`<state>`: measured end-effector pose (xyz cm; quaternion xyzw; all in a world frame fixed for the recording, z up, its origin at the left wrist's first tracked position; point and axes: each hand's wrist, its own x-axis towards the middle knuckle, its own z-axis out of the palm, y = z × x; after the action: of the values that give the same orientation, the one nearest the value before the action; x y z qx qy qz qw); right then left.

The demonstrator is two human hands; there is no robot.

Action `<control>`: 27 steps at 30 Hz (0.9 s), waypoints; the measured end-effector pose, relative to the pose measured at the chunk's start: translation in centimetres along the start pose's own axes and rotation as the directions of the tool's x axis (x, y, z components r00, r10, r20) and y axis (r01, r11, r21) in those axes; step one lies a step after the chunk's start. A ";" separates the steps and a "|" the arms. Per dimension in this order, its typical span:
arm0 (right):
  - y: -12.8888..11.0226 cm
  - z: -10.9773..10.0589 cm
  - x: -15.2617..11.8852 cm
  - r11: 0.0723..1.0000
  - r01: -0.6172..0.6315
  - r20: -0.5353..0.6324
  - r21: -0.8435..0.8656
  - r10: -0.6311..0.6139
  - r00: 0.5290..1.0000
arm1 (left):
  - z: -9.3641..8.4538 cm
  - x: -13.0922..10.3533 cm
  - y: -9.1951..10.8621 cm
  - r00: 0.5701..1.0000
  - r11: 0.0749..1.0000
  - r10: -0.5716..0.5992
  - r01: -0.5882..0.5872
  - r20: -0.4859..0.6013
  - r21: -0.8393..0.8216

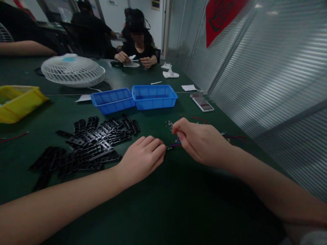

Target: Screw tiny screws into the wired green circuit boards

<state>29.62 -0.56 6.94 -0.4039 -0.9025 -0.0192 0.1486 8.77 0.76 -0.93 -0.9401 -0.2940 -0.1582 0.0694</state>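
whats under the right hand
Red and blue wires show at the edge of the right hand, toward the left hand. Whatever lies directly beneath the right hand is covered.

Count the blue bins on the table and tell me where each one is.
2. The left blue bin stands right of the white fan and nearer; the right blue bin is beside it, left of the phone. Another could be nested unseen.

The only view looks forward and down from the person's head, close above the bare left hand (144,154) and bare right hand (203,141), across the flat dark green table (153,204) toward a black-clad co-worker (146,49), a ribbed grey partition (286,68) along its right.
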 end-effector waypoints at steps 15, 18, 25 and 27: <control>1.3 -0.3 0.1 0.993 -0.099 0.014 0.064 0.099 0.995 | -0.3 -0.1 -0.3 0.999 1.000 0.006 -0.006 0.034 -0.002; 1.0 -0.2 0.1 0.988 -0.062 0.023 0.139 0.059 0.998 | -0.3 -0.2 -0.3 1.000 1.000 0.011 -0.011 0.025 0.003; 1.0 -0.9 0.3 0.998 -0.063 0.130 -0.009 0.063 0.989 | -0.1 -0.3 -0.4 0.998 0.999 0.028 -0.027 -0.058 0.025; 1.3 -1.1 0.4 0.995 -0.092 0.158 -0.032 0.095 0.983 | -0.1 -0.3 -0.4 0.997 0.999 0.027 -0.025 -0.074 0.022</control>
<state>30.64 0.41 7.98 -0.4478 -0.8912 0.0091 0.0720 8.27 0.88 -0.98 -0.9366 -0.2805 -0.1889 0.0920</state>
